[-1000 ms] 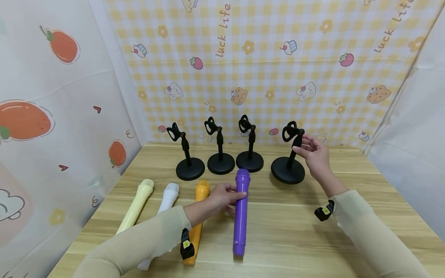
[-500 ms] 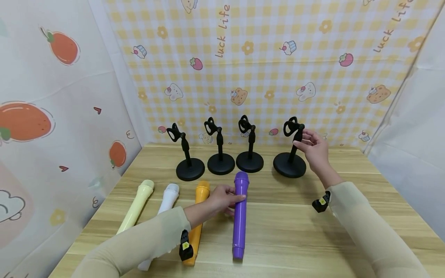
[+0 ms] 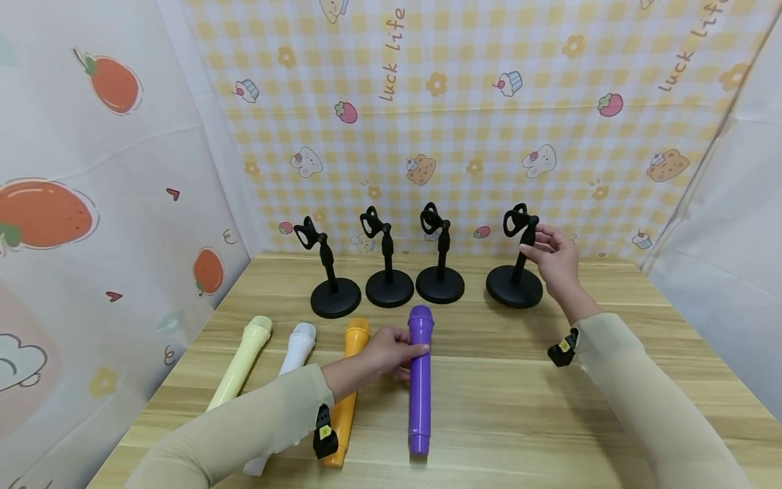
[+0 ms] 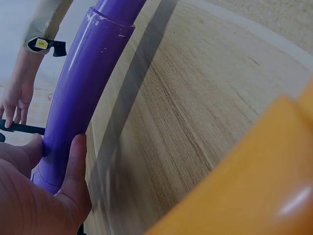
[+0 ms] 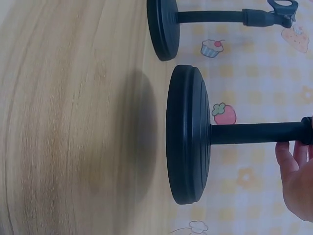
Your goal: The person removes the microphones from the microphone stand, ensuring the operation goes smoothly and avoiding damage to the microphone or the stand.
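My left hand (image 3: 386,352) pinches a purple microphone (image 3: 420,404) below its head, thumb on one side and fingers on the other. Its shadow falls on the wood in the left wrist view. With my right hand (image 3: 559,263) I grip the upper pole of a black microphone stand (image 3: 514,288) at the right end of a row. The stand's round base (image 5: 188,134) casts a shadow on the table beside it in the right wrist view, and its clip is unfilled. An orange microphone (image 3: 357,336) lies just left of my left hand, partly hidden by that arm.
Three more black stands, the left one (image 3: 335,297), the middle one (image 3: 389,288) and the right one (image 3: 440,284), stand at the back of the wooden table (image 3: 489,407). White (image 3: 296,356) and pale yellow (image 3: 239,367) microphones lie at left. A checked cloth (image 3: 464,122) hangs behind.
My right hand has moved the stand back and slightly right. The purple microphone has shifted a little toward me and to the left, still held in my left hand.
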Available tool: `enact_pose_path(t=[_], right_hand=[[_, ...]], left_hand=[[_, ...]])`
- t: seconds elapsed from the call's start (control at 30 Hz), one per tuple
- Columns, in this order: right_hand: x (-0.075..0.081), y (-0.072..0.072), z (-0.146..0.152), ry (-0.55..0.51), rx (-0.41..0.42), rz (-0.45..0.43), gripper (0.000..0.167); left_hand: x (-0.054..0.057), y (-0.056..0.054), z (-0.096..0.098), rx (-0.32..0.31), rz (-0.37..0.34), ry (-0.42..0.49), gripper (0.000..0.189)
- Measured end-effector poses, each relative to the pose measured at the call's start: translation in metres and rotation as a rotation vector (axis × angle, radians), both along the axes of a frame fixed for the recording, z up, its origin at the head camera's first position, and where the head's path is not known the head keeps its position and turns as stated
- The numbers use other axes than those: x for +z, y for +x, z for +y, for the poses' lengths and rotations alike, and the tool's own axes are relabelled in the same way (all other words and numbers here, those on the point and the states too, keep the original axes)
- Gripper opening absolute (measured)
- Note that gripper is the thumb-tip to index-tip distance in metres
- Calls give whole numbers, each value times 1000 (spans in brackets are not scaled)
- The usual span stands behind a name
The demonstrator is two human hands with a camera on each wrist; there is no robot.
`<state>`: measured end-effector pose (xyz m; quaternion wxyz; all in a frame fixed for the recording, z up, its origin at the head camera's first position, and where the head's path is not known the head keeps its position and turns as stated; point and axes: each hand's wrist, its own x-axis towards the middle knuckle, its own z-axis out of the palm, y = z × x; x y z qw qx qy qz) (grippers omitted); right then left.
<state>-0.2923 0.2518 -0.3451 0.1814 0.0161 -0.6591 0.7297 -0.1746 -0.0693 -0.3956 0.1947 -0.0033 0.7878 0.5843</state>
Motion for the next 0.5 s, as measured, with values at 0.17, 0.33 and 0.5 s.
enact_pose_path(t=[0.17,0.33,0.5], right_hand=[[-2,-4,2,-31,-15,3,37],[-2,-7,3,-48,-32,-2,37],[-2,-10,4,-60,-39,-13,37]], left_hand=[[-3,0,0,0,-15,-8,26],[-4,0,0,-1,-15,-38,27],[-6,-1,0,-7,-12,-48,27]])
